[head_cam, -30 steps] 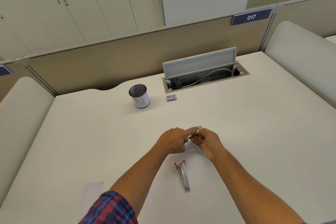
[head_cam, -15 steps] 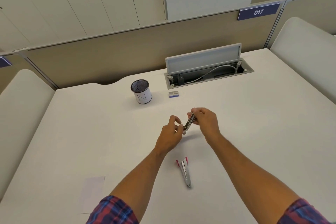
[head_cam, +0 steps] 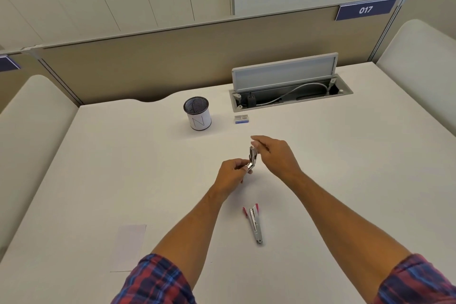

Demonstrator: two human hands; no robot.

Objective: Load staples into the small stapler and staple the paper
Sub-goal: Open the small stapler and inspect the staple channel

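A small silver stapler (head_cam: 252, 158) is held above the white desk between both hands, swung open so its top arm stands nearly upright. My left hand (head_cam: 232, 172) pinches its lower hinge end. My right hand (head_cam: 274, 154) grips the raised upper end from the right. A second stapler with red tips (head_cam: 254, 222) lies open on the desk nearer to me. A small blue staple box (head_cam: 241, 119) sits farther back. A white sheet of paper (head_cam: 129, 245) lies at the near left.
A mesh pen cup (head_cam: 197, 113) stands behind the hands to the left. An open cable hatch (head_cam: 288, 91) with a raised lid is at the back right. A partition closes the desk's far edge; padded side panels flank it.
The small stapler has been swung open from nearly flat to upright. My right hand rose with its top arm while my left hand stayed low on the hinge end.
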